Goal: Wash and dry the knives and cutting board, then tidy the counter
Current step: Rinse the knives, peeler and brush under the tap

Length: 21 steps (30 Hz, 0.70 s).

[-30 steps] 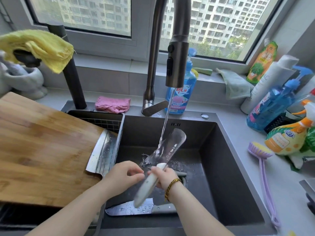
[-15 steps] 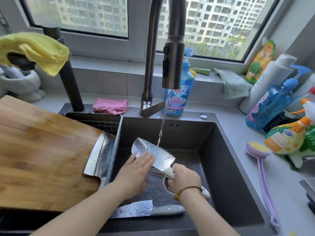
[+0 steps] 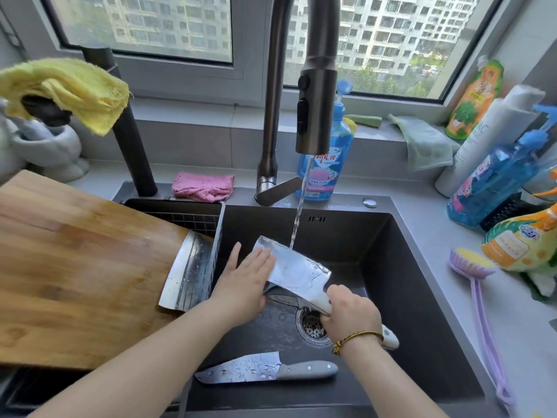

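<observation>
My right hand (image 3: 351, 315) grips the pale handle of a cleaver (image 3: 297, 271), its broad blade held flat under the water stream from the tap (image 3: 315, 95). My left hand (image 3: 244, 282) lies with straight fingers on the blade's left end. A second knife (image 3: 265, 371) with a grey handle lies wet on the floor of the dark sink (image 3: 404, 285), near the front. A third blade (image 3: 185, 273) leans in the drainer basket (image 3: 193, 215) beside the wooden cutting board (image 3: 75, 267), which rests over the sink's left side. A small knife tip (image 3: 283, 298) shows under the cleaver.
A pink cloth (image 3: 203, 187) and a blue soap bottle (image 3: 327, 167) stand behind the sink. A yellow cloth (image 3: 69, 89) hangs at upper left. Spray bottles (image 3: 494, 179) crowd the right counter, with a purple long-handled brush (image 3: 482, 309) lying near the sink rim. A green cloth (image 3: 425, 140) sits on the sill.
The cleaver went from pointing up under the stream to lying flat across it. My left hand moved from the handle onto the blade and has slid along it.
</observation>
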Tool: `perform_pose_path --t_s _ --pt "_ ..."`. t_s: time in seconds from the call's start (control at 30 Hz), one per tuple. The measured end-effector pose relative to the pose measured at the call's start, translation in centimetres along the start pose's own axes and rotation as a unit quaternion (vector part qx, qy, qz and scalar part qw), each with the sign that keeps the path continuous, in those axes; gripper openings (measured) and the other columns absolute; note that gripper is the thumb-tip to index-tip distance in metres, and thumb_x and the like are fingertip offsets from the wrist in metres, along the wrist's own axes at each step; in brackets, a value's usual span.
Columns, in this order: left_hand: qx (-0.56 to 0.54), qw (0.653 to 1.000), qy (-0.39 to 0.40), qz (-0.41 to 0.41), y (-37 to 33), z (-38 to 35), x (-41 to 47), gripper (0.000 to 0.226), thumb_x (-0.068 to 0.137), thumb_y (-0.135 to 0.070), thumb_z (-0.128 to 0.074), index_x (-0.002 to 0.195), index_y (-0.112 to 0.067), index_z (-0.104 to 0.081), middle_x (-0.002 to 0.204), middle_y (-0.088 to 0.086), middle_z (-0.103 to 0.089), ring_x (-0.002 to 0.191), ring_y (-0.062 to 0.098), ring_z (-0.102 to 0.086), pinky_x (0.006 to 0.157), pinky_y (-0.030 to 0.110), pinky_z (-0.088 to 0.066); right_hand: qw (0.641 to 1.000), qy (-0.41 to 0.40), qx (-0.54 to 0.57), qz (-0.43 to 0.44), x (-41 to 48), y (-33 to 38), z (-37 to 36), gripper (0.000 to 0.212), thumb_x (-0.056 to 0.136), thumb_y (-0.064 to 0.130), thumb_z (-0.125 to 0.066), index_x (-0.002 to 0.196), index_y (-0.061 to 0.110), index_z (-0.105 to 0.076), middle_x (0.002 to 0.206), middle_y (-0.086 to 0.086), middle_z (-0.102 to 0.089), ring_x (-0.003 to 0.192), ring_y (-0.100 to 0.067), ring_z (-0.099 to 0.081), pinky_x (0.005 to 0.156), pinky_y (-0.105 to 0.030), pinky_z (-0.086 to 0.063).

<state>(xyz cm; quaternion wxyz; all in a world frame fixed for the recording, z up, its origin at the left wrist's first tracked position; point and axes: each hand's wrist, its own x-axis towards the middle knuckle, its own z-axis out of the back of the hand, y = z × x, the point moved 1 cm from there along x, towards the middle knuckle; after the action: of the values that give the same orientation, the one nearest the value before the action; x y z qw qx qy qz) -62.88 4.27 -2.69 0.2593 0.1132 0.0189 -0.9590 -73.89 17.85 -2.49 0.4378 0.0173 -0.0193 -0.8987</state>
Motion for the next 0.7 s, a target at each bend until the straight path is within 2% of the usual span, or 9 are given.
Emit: perform_pose_path --t_s 0.07,0.13,0.2,0.3,0.33,0.43,0.47,0.6,0.7 --pt "-0.009 1.0 0.002 -0.027 -1.4 -0.2 -0.5 0.069 0.096 -0.026 -0.036 0.148 -0.016 0.008 0.156 0.001 0.013 0.143 0.014 0.015 0.103 0.044 0.027 1.0 -0.002 0.001 -0.021 -0.1 0.5 0.6 0.045 0.052 0.036 -0.083 0.07 0.025 -0.043 0.076 0.0 -0.065 0.064 -0.019 -0.066 0.055 -0.021 -0.023" --pt "-0.033 0.995 0.007 -0.095 -3.4 -0.6 -1.3 0.07 0.094 -0.023 -0.038 0.148 -0.018 0.006 0.156 -0.001 0.012 0.143 0.011 0.013 0.098 0.039 0.032 0.999 0.036 0.005 -0.007 0.2 0.4 -0.2 0.017 0.083 0.03 -0.059 0.096 0.022 -0.05 0.108 0.0 -0.06 0.096 -0.021 -0.062 0.066 -0.023 -0.025" --pt "-0.04 0.991 0.006 -0.124 -3.9 -0.7 -1.4 0.07 0.094 -0.024 -0.039 0.148 -0.019 0.004 0.157 -0.003 0.01 0.143 0.01 0.012 0.094 0.036 0.035 0.998 0.048 0.022 -0.015 0.2 0.5 -0.6 0.024 0.083 0.029 -0.059 0.104 0.016 -0.055 0.107 0.0 -0.06 0.095 -0.021 -0.062 0.065 -0.024 -0.025" --pt "-0.011 0.999 -0.011 -0.039 -1.5 -0.7 -0.5 0.072 0.093 -0.021 -0.039 0.148 -0.016 0.009 0.156 -0.002 0.012 0.143 0.011 0.012 0.103 0.038 0.027 1.0 -0.007 0.009 0.01 0.0 0.6 0.0 0.056 0.015 0.034 -0.088 0.048 0.025 -0.045 0.047 0.003 -0.055 0.032 -0.014 -0.052 0.041 -0.018 -0.005" --pt "-0.007 1.0 -0.009 0.002 -0.3 -0.7 -0.3 0.073 0.093 -0.021 -0.039 0.147 -0.014 0.01 0.156 0.0 0.012 0.143 0.013 0.013 0.105 0.039 0.025 1.0 -0.009 -0.003 0.014 0.2 0.5 -0.2 0.064 0.014 0.033 -0.088 0.052 0.026 -0.037 0.047 0.003 -0.055 0.032 -0.014 -0.052 0.043 -0.017 0.003" --pt "-0.023 0.999 0.023 0.026 0.7 -0.7 -0.4 0.072 0.094 -0.026 -0.039 0.148 -0.013 0.008 0.156 0.001 0.012 0.143 0.016 0.015 0.107 0.043 0.023 0.999 0.024 0.034 -0.002 -0.1 -0.3 -1.1 0.016 0.083 0.028 -0.057 0.095 0.02 -0.05 0.111 -0.001 -0.058 0.093 -0.023 -0.062 0.054 -0.025 -0.023" --pt "-0.034 0.999 0.026 0.005 0.3 -0.6 -0.7 0.071 0.094 -0.028 -0.039 0.148 -0.015 0.005 0.157 0.0 0.01 0.143 0.015 0.016 0.107 0.044 0.023 0.998 0.045 0.052 -0.015 -0.2 -0.1 -1.3 0.02 0.09 0.026 -0.046 0.109 0.02 -0.048 0.122 0.001 -0.052 0.104 -0.024 -0.058 0.063 -0.025 -0.026" --pt "-0.174 0.981 -0.058 -0.06 -1.1 -1.1 -2.1 0.055 0.093 -0.03 -0.042 0.145 -0.028 -0.024 0.155 -0.011 -0.009 0.143 0.007 0.007 0.107 0.038 0.025 0.987 0.068 0.125 -0.072 -0.3 0.5 -1.5 0.018 0.09 0.023 -0.045 0.107 0.025 -0.046 0.12 0.005 -0.053 0.104 -0.025 -0.058 0.068 -0.024 -0.03" --pt "-0.327 0.92 -0.215 0.006 -0.2 -1.4 -3.0 0.048 0.083 -0.028 -0.043 0.128 -0.018 -0.053 0.135 -0.002 -0.05 0.134 0.014 -0.035 0.11 0.024 -0.002 0.962 0.07 0.235 -0.124 -0.2 0.7 -1.0 0.013 0.086 0.02 -0.05 0.098 0.025 -0.05 0.099 -0.001 -0.061 0.084 -0.024 -0.055 0.068 -0.022 -0.035"
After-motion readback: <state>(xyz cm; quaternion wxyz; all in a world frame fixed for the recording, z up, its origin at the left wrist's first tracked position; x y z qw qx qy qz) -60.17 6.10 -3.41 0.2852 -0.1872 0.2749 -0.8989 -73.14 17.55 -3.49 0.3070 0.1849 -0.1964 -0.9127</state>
